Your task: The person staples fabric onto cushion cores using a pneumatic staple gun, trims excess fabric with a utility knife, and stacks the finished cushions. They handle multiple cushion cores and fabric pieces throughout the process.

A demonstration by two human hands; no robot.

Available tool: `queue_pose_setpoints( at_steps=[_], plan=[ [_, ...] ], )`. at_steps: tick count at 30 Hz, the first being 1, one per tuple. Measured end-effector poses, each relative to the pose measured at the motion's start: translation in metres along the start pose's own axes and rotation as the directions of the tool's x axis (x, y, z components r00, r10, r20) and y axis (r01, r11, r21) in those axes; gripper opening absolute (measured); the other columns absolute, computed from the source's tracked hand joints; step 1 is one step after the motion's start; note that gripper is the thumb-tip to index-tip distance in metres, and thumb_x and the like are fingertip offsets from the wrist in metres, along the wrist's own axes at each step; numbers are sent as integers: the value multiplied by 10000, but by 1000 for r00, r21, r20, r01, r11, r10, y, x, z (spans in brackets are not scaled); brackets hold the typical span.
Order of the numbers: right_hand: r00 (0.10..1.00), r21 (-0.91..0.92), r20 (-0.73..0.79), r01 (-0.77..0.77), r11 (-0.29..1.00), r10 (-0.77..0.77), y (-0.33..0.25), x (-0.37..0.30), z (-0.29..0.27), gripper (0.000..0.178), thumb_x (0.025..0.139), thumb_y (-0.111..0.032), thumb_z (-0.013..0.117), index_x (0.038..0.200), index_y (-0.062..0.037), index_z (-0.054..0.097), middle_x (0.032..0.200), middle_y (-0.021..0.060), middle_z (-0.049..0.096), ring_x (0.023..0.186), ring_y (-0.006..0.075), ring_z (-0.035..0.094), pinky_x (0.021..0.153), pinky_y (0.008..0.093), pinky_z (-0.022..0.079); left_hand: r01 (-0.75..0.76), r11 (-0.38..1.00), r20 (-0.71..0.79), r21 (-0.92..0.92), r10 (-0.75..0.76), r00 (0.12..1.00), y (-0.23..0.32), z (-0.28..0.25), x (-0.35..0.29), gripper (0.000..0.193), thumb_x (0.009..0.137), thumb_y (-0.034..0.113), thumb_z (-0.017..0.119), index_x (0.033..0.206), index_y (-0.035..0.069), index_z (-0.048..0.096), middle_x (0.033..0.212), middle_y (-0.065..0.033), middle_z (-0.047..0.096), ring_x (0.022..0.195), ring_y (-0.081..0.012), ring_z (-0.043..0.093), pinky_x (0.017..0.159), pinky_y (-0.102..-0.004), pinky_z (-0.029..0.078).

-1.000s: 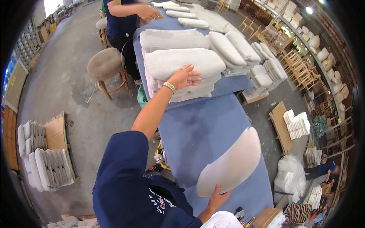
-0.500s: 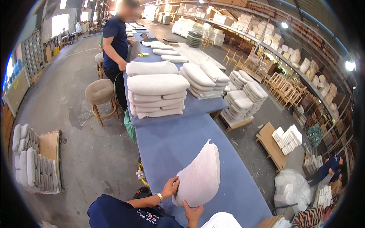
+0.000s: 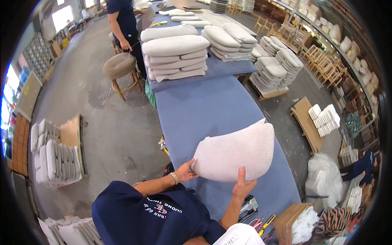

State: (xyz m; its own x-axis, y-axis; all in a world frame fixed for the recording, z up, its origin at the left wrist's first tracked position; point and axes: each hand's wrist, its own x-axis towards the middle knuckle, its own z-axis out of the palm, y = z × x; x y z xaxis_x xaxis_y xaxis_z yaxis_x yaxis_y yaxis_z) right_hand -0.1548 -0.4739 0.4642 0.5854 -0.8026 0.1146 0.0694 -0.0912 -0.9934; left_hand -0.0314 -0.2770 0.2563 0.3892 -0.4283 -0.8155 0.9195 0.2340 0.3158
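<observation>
A curved, light grey upholstered cushion (image 3: 234, 153) is held over the blue-covered table (image 3: 196, 110), its broad fabric face turned up. Loose pointed cloth stands out at its far right corner. My left hand (image 3: 186, 170) grips the left end, fingers under the edge. Along the near edge, to the right, my right hand (image 3: 243, 185) holds on with the thumb on top and the other fingers beneath, mostly hidden. Close by my right forearm lie a silver staple gun (image 3: 248, 205), red-handled pliers (image 3: 256, 223) and a yellow cutter knife (image 3: 268, 221).
Stacked cushions (image 3: 175, 55) stand at the table's far end, near a person (image 3: 122, 28) and a round stool (image 3: 120, 67). More cushions sit on pallets at left (image 3: 57, 159) and right (image 3: 273, 71). A cardboard box (image 3: 288, 222) with white stuffing is at lower right.
The cushion has swung from standing on edge to lying broad and more level, farther right. My right hand has moved right along its near edge. The view has shifted too.
</observation>
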Motion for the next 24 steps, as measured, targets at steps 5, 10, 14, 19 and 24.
queue_pose_setpoints(
  at_steps=[5,10,14,19,24],
  plan=[
    [983,452,-183,58,890,29,19,-28,-14,625,910,-68,726,1446,91,448,1367,178,599,1148,279,641,1043,409,495,-524,834,87,-171,543,835,93,43,-111,734,1000,545,625,1517,53,455,1491,-156,568,1336,-317,585,1126,-510,470],
    [806,592,511,-581,559,297,85,-88,-36,624,938,-125,723,1483,30,461,1337,164,640,1085,234,678,980,370,540,-893,448,328,48,837,438,189,92,-254,485,1013,332,656,1302,-57,636,1165,-141,726,949,-219,741,830,-348,603],
    [462,-333,753,-347,877,469,91,-107,-46,505,1015,-204,670,1448,9,520,1217,157,717,970,195,705,830,321,566,-851,-226,529,474,846,70,200,158,-271,416,956,304,735,1251,16,685,1142,-107,733,923,-222,722,817,-352,570],
    [660,-467,413,-438,768,628,65,-133,-118,404,1074,-207,588,1434,-28,547,1149,133,727,808,118,622,780,259,542,-752,-447,670,485,742,-9,146,174,-211,491,942,341,733,1339,70,631,1147,-147,710,947,-330,710,854,-396,562],
    [675,-417,422,-449,790,606,63,-165,-145,460,1050,-216,639,1457,-27,538,1140,102,714,863,126,633,800,277,531,-743,-381,619,551,783,57,161,198,-178,523,918,400,757,1323,92,637,1115,-166,725,868,-336,716,782,-405,566]
  ],
)
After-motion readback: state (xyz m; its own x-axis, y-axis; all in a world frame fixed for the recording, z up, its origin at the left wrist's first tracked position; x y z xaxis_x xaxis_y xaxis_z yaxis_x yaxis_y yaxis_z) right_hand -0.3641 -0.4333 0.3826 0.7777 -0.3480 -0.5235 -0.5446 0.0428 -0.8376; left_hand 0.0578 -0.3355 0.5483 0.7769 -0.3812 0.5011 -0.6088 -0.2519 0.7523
